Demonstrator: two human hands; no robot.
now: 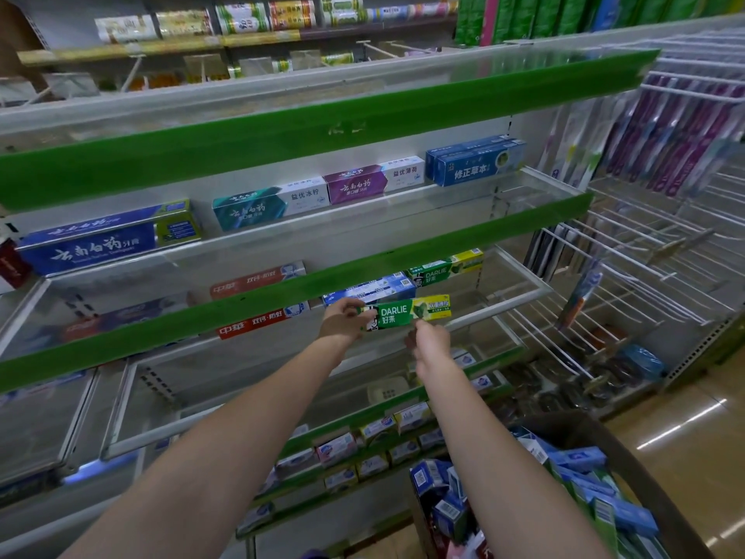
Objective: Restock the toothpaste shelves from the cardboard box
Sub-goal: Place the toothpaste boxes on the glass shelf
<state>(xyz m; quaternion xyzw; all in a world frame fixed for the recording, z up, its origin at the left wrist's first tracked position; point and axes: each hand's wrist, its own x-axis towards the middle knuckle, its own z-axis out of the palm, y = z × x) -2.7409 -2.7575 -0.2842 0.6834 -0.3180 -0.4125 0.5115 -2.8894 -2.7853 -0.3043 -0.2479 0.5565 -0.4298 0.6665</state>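
Head view looks down along 2 bare forearms reaching toward green-edged glass shelves [403, 256]. Both hands hold 1 green and yellow DARLIE toothpaste box [407, 312] level, lengthwise, just in front of the third shelf's green front strip. The left hand [342, 320] grips the box's left end, fingers curled over its top edge. The right hand [431, 340] pinches the lower edge near the middle from below; its fingertips are partly hidden behind the knuckles.

Just behind the held box, a blue toothpaste box [371, 290] lies on the shelf, and farther right sits another green DARLIE box [443, 268]. To the left, red toothpaste boxes [258, 282] lie in 2 rows.

On the shelf above stand a large blue box [109, 240] at the left, a teal and white box [270, 203], a purple and white box [373, 179], and stacked blue boxes [475, 161] at the right.

At near right, the cardboard box [629, 445] holds a jumble of blue and green toothpaste cartons [584, 478]. At far right, toothbrush packs [665, 147] hang on white wire hooks.
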